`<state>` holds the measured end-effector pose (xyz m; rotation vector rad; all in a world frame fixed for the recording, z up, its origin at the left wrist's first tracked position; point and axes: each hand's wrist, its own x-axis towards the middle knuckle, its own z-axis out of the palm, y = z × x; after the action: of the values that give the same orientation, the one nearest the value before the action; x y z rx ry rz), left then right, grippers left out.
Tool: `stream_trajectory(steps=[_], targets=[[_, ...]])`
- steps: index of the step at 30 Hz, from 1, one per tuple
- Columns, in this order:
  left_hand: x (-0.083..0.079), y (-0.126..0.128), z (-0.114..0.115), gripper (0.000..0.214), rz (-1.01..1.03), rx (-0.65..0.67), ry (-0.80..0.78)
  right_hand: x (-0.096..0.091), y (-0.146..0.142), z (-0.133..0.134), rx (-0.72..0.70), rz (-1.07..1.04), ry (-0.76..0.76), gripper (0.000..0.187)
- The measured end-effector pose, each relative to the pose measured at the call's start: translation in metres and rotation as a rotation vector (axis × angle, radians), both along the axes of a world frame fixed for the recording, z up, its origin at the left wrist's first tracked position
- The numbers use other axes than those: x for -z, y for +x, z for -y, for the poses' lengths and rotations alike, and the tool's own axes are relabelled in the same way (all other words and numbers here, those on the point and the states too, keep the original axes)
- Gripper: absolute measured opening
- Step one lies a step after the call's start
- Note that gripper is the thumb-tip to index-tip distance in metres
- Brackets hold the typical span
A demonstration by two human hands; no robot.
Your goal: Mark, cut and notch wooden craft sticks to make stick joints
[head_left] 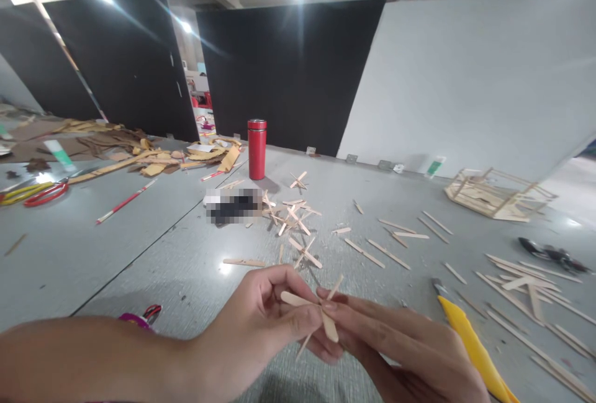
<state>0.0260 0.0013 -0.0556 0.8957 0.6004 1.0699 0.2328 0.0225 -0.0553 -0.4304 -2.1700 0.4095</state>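
Observation:
My left hand [284, 316] is closed on a small cross of wooden craft sticks [329, 326], thumb on the near side. Fingers of my right hand [377, 328] pinch the same cross close to its middle, where the sticks meet. One rounded stick end points left and another points down, while a thinner stick slants up between the two hands. My fingers hide the joint itself. Just beyond my hands lies another stick cross [306, 253], with a heap of similar crosses [293, 220] behind it.
A red flask [257, 149] stands upright at the back. A yellow utility knife [468, 347] lies right of my hand, near scattered loose sticks [526, 285]. A stick frame [500, 195] sits far right. Scissors [44, 194] and leather-like scraps [116, 142] lie left.

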Motion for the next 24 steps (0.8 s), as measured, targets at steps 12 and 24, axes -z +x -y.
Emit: stream_trajectory(steps=[12,24], targets=[[-0.002,0.000,-0.003,0.031,-0.032,-0.013,0.056,-0.013,-0.001,0.003,0.235,0.105,-0.047,0.025],[0.004,-0.004,-0.002,0.021,-0.222,-0.196,0.149,0.003,-0.026,0.020,0.330,-0.129,-0.723,0.022]])
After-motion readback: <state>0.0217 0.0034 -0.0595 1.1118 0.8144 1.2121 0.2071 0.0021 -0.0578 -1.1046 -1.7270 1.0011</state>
